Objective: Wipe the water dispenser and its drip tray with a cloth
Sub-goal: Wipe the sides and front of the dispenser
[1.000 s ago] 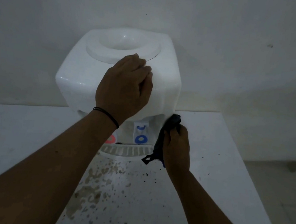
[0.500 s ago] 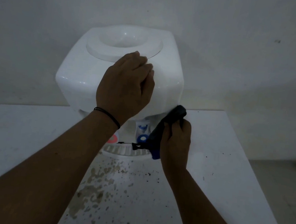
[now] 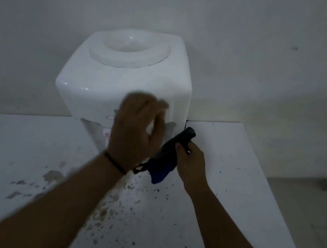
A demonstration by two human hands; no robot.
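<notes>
At centre frame my right hand (image 3: 191, 163) grips the dark cloth (image 3: 167, 156) beside the white dispenser (image 3: 123, 75), my blurred left hand (image 3: 137, 133) loosely curled and empty; I should press the cloth flat and wipe firmly.

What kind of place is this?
Probably a plain utility or pantry corner indoors: a white plastic tabletop water dispenser stands on a stained, speckled white table against a bare pale wall.

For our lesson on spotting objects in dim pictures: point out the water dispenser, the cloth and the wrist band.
water dispenser (image 3: 94, 80): head view, on its white front-left shoulder.
cloth (image 3: 163, 164): head view, on its dark hanging fold.
wrist band (image 3: 114, 162): head view, on the black strand across the left wrist.
</notes>
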